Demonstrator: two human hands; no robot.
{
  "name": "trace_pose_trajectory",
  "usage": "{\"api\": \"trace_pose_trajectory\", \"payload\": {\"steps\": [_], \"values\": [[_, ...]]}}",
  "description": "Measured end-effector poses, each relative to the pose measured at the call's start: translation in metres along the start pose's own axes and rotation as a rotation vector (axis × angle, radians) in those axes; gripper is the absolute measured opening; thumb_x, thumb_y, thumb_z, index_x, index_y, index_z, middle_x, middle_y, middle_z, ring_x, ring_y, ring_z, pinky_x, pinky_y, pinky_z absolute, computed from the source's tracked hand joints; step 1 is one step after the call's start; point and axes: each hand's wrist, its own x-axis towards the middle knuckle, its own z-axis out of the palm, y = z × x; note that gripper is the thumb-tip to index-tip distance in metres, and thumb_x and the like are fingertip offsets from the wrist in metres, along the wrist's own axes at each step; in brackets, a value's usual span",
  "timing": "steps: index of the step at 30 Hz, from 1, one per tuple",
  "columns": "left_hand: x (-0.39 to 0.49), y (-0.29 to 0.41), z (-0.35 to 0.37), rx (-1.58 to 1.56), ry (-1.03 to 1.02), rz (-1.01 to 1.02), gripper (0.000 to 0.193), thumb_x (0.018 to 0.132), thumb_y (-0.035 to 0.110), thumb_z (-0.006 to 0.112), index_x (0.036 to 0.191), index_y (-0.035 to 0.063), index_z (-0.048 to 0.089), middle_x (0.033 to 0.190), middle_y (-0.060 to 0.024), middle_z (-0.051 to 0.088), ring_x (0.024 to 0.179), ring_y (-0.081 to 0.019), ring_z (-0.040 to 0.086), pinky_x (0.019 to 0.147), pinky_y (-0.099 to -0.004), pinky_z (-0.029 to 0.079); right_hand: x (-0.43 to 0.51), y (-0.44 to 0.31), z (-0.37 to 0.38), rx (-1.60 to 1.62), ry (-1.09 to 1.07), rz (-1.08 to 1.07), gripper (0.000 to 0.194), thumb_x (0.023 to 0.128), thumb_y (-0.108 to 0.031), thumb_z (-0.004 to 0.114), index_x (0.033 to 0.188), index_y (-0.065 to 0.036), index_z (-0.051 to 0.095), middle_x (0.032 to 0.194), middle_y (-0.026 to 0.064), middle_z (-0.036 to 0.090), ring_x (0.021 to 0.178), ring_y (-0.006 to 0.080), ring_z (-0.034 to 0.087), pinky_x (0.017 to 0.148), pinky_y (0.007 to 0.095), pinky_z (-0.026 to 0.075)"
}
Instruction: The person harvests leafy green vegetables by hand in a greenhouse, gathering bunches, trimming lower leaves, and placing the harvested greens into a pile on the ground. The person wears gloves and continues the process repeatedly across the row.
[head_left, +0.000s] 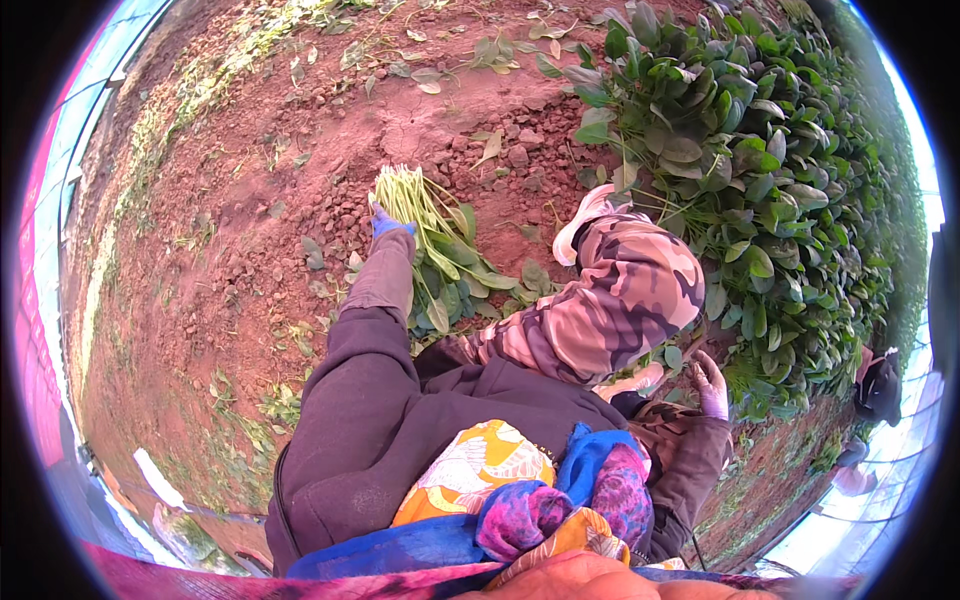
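Observation:
My left hand (388, 223), in a blue glove, grips a bunch of spinach-like leafy greens (420, 217) around its pale stems. The cut stem ends point away from me, and the broad leaves rest on the soil nearer my body. My right hand (710, 386) is low at the right, beside my bent leg and close to the edge of the standing leafy crop (757, 195). Its fingers are curled; whether anything is held in them cannot be made out.
Reddish, cloddy soil (247, 187) with scattered loose leaves spreads ahead and left. My knee in camouflage trousers (637, 277) and a pale shoe (585, 221) stand between the bunch and the crop. Another person in dark clothing (879, 386) is at the far right.

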Motion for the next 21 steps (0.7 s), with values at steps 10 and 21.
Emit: {"api": "trace_pose_trajectory", "payload": {"steps": [10,21], "values": [[0.022,-0.013,0.000,-0.402,0.309,0.218,0.073,0.082,-0.012,0.052,0.149,0.0087,0.031,0.137,-0.0175,0.050,0.119,-0.0258,0.054,0.103,-0.0308,0.041,-0.014,-0.020,0.003,0.058,0.047,0.015,0.049,0.095,-0.015,0.062,0.139,0.000,0.046,0.129,0.0104,0.057,0.110,0.0164,0.057,0.093,0.0308,0.048],[0.099,-0.011,0.034,-0.180,-0.069,0.335,0.071,0.083,0.012,0.071,0.146,0.0090,0.038,0.128,-0.0141,0.056,0.111,-0.0243,0.057,0.092,-0.0360,0.048,-0.078,-0.052,-0.044,0.146,0.332,-0.313,0.041,0.094,-0.013,0.064,0.132,-0.002,0.055,0.124,0.0076,0.062,0.115,0.0144,0.055,0.101,0.0288,0.042]]}}
